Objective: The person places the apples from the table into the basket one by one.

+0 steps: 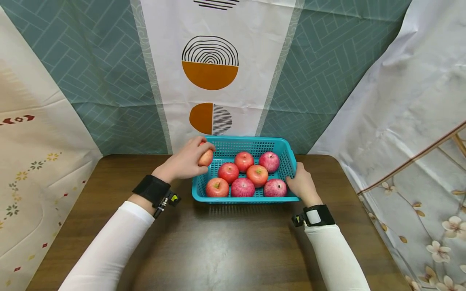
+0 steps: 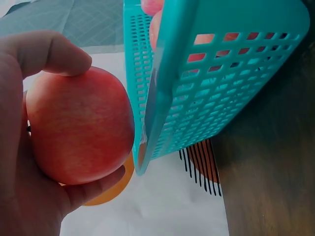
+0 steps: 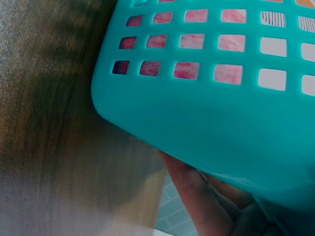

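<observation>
My left hand [image 1: 186, 159] grips a red apple [image 1: 206, 157] at the back left corner of the turquoise basket [image 1: 197, 192]. In the left wrist view, thumb and fingers curl round this apple [image 2: 81, 125], close to the basket's rim [image 2: 165, 88]. My right hand [image 1: 303, 184] holds the basket's right end at the rim, its thumb reaching inside. From the right wrist, some fingers [image 3: 189, 189] show past the edge of the basket's wall [image 3: 197, 128], which hides the others. Several red and pinkish apples [image 1: 243, 187] lie inside the basket.
The basket stands near the back edge of a dark brown wooden table [image 1: 218, 246]. Behind it hangs a patterned cloth [image 1: 251, 72] with orange and black shapes. Flowered cloths [image 1: 411, 169] cover the sides. Each wrist bears a black strap [image 1: 151, 190] with a small camera.
</observation>
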Action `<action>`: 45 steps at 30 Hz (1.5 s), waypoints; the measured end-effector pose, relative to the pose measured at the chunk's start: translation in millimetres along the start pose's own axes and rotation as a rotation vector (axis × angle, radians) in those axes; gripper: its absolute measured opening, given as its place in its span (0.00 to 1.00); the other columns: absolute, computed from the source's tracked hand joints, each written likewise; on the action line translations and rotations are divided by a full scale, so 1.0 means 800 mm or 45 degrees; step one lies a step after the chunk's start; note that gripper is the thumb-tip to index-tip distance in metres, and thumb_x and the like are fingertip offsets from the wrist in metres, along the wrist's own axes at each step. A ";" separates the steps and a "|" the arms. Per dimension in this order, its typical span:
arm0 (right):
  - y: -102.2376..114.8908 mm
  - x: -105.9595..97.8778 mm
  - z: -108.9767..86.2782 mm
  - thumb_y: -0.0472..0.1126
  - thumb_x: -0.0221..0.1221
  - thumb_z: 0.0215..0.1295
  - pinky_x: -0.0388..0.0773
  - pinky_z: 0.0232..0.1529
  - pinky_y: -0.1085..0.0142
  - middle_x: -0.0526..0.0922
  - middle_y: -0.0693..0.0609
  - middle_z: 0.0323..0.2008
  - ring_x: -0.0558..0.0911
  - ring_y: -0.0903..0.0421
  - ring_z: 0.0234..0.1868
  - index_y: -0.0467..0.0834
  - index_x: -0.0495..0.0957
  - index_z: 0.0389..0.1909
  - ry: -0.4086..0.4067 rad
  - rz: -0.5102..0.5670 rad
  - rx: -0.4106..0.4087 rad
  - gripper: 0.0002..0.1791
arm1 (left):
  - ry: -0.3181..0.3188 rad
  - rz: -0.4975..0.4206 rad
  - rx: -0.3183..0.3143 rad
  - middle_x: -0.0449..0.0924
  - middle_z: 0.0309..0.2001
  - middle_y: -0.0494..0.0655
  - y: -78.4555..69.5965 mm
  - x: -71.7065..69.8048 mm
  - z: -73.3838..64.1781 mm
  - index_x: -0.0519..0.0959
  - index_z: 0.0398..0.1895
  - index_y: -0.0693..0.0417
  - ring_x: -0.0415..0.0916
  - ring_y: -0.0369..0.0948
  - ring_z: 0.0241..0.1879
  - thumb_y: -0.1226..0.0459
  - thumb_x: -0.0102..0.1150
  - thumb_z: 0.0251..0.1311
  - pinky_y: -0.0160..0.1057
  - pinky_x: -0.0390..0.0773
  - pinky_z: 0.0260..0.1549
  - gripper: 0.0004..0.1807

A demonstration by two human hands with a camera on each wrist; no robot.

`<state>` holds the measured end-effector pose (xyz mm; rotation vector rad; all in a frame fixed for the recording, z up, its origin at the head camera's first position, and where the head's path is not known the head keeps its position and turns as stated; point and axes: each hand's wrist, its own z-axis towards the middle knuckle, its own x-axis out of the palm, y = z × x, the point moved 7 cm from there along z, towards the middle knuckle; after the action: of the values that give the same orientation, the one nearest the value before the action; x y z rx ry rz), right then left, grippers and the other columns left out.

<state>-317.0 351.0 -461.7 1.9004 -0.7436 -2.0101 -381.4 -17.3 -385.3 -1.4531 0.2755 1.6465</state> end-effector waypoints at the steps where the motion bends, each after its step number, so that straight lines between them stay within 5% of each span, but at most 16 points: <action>1: 0.000 0.000 0.000 0.39 0.56 0.68 0.77 0.47 0.35 0.72 0.25 0.56 0.77 0.31 0.51 0.27 0.53 0.68 -0.001 0.000 -0.001 0.35 | 0.011 0.007 0.004 0.63 0.54 0.46 -0.001 0.002 0.002 0.74 0.57 0.41 0.60 0.45 0.52 0.57 0.67 0.50 0.44 0.77 0.36 0.27; 15: -0.002 0.002 0.002 0.39 0.56 0.68 0.77 0.45 0.36 0.73 0.25 0.57 0.78 0.31 0.51 0.28 0.53 0.69 0.011 -0.001 0.018 0.35 | 0.216 0.039 -0.021 0.62 0.56 0.48 0.005 0.023 0.039 0.72 0.58 0.39 0.59 0.47 0.53 0.56 0.65 0.53 0.44 0.76 0.36 0.27; 23: -0.004 0.006 0.003 0.40 0.56 0.68 0.77 0.45 0.35 0.73 0.27 0.57 0.78 0.32 0.51 0.30 0.53 0.69 0.014 0.014 0.026 0.35 | 0.348 0.070 -0.063 0.61 0.60 0.49 0.015 0.046 0.049 0.69 0.64 0.40 0.57 0.49 0.57 0.55 0.64 0.58 0.56 0.62 0.55 0.29; 29: -0.004 0.004 0.001 0.39 0.56 0.68 0.77 0.47 0.35 0.72 0.27 0.58 0.77 0.32 0.51 0.30 0.53 0.69 0.012 0.025 0.025 0.35 | 0.381 0.076 -0.073 0.62 0.62 0.50 0.020 0.056 0.054 0.67 0.68 0.44 0.55 0.49 0.59 0.55 0.66 0.58 0.58 0.60 0.59 0.34; 45: -0.002 0.001 0.002 0.38 0.56 0.67 0.78 0.46 0.37 0.75 0.26 0.53 0.79 0.33 0.49 0.29 0.55 0.68 -0.029 -0.015 -0.005 0.34 | 0.586 0.330 -0.049 0.50 0.73 0.60 0.030 0.103 0.066 0.53 0.77 0.51 0.44 0.55 0.72 0.57 0.64 0.63 0.58 0.52 0.70 0.43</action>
<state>-318.3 352.2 -463.7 1.8866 -0.7354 -2.0419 -427.6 43.1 -451.4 -1.8807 0.7180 1.4998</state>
